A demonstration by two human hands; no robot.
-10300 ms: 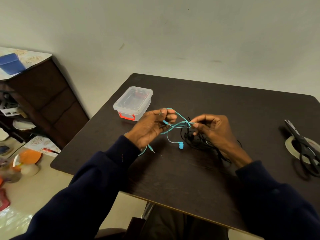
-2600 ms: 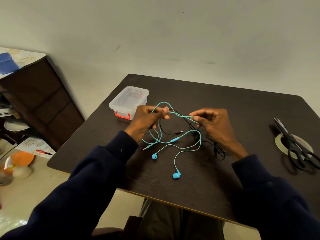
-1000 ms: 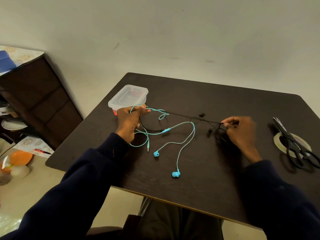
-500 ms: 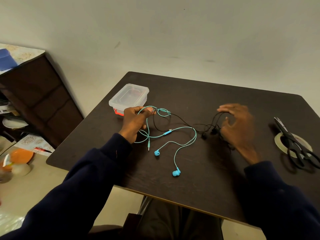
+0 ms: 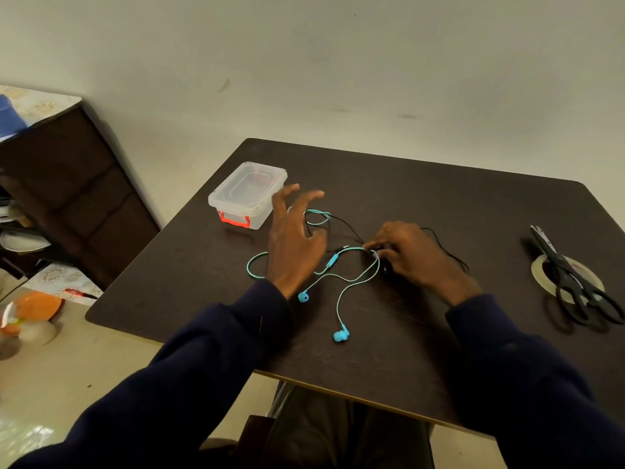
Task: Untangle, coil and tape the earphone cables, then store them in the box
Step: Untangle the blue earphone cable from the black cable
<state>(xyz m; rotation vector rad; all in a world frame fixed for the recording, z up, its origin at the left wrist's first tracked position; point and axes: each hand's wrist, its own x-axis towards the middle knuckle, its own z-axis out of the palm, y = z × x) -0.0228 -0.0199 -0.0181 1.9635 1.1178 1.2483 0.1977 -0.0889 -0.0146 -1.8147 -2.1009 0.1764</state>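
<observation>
Beside the lidded box (image 5: pixel 247 194) on the worktop (image 5: pixel 439 198), the person is untangling, with the left hand (image 5: pixel 294 238) hovering, its grip apart, and the right hand (image 5: pixel 412 258) apparently pinching the teal earphone cable (image 5: pixel 332 262) where the black earphone cable (image 5: pixel 350 229) is crossing it, so the next move is calling for drawing the two apart.

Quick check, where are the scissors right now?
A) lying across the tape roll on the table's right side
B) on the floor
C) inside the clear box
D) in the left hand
A: the scissors lie across the tape roll, with neither hand touching them.
</observation>
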